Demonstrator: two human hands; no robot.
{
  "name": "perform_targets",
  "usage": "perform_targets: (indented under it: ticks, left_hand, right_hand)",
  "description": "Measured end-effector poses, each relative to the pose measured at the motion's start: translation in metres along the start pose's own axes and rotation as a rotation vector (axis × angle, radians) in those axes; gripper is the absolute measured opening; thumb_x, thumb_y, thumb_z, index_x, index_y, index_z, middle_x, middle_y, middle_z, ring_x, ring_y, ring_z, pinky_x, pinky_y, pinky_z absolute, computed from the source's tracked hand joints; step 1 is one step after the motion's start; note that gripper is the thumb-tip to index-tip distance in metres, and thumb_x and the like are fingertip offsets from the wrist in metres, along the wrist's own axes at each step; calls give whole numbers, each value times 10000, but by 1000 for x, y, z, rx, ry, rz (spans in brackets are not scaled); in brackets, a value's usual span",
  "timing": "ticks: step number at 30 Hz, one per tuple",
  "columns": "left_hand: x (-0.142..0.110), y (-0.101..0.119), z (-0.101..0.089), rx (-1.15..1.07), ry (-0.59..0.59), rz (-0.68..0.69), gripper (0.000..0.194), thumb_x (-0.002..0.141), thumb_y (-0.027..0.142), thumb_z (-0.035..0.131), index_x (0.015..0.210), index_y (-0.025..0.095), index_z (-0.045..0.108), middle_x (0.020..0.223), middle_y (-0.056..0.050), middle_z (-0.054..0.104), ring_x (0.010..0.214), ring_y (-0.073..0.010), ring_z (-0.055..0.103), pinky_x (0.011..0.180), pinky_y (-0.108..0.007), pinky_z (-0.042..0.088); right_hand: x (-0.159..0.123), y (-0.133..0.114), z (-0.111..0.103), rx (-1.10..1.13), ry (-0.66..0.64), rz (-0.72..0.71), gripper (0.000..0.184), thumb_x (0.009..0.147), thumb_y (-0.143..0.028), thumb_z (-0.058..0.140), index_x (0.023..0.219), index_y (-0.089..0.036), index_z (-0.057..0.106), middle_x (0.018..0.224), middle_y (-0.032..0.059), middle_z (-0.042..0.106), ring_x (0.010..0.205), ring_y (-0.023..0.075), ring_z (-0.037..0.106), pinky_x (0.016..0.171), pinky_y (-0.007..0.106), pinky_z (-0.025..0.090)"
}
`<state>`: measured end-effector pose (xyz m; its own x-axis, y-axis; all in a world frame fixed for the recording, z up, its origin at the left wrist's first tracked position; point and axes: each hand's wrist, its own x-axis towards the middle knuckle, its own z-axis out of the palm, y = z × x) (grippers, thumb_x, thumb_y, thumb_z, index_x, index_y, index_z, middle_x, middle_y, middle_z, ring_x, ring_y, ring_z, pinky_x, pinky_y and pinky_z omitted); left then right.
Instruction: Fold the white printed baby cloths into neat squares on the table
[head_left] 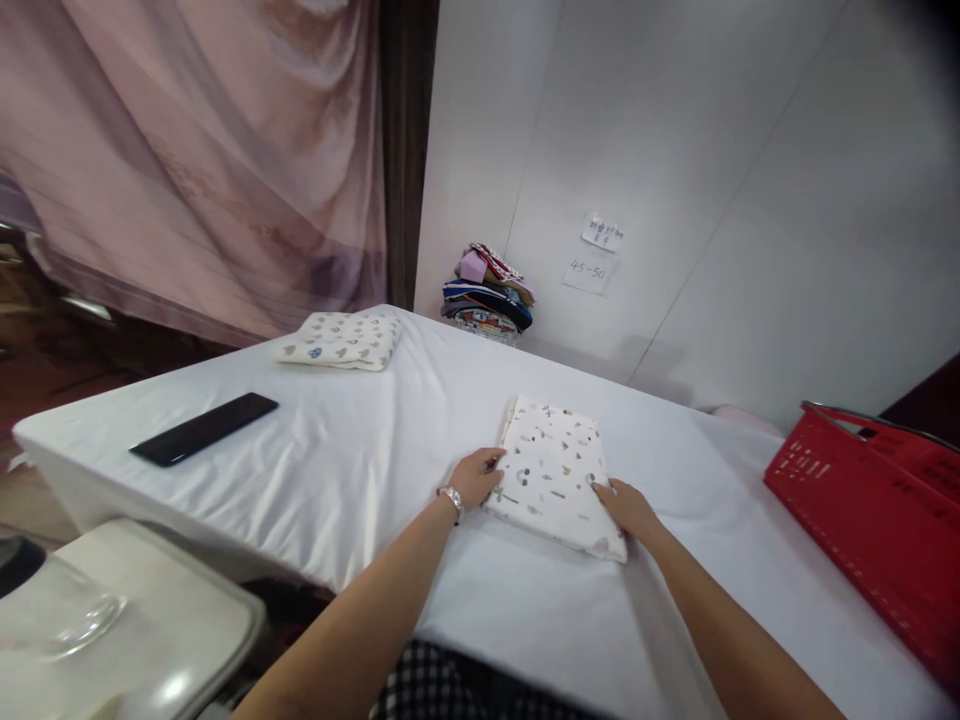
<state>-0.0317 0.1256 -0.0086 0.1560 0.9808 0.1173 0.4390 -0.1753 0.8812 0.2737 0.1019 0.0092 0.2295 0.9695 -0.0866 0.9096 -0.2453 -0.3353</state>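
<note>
A folded white cloth (555,470) with small grey and brown prints lies in front of me on the white-covered table (330,450). My left hand (477,478), with a silver watch or bracelet at the wrist, grips its left edge. At the opposite edge my right hand (628,508) pinches the cloth, thumb on top. The fingers under the cloth are partly hidden. Another folded printed cloth (341,341), cream with grey and blue figures, rests near the table's far left edge.
A black flat slab (206,428) lies on the table's left side. The red plastic basket (862,510) stands at the right. Behind the table rises a pile of folded fabrics (489,292), beside paper notes (591,270) on the wall. A whitish appliance (142,620) is at lower left.
</note>
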Motion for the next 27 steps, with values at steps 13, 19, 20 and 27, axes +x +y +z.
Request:
perform_targets:
  ticks: [13, 19, 20, 27]
  left_hand:
    - [0, 5, -2, 24, -5, -16, 399, 692, 179, 554, 1086, 217, 602, 999, -2, 646, 883, -145, 594, 834, -237, 457]
    - [0, 3, -1, 10, -17, -25, 399, 703, 191, 548, 1098, 225, 593, 1010, -5, 639, 882, -143, 592, 816, -234, 466]
    - [1, 3, -2, 6, -18, -20, 397, 702, 190, 547, 1095, 220, 593, 1002, -6, 640, 878, -142, 592, 813, -234, 467]
    - [2, 5, -3, 29, -21, -11, 396, 687, 187, 557, 1079, 227, 596, 984, 7, 644, 877, -136, 588, 826, -233, 457]
  right_hand:
    - [-8, -93, 27, -199, -47, -453, 555, 880, -494, 272, 1356, -216, 332, 1464, 56, 211, 1344, 221, 124, 1066, 418, 93]
    - [-11, -95, 29, -209, -128, -410, 565, 887, -499, 226, 1380, -228, 280, 1479, 55, 148, 1354, 216, 71, 1064, 443, 56]
    - [-15, -97, 28, -193, -142, -404, 573, 884, -508, 226, 1382, -229, 276, 1481, 57, 137, 1354, 219, 67, 1062, 444, 66]
    - [-42, -118, 39, -187, -118, -514, 562, 896, -485, 190, 1396, -233, 234, 1484, 39, 119, 1355, 210, 69, 1066, 460, 30]
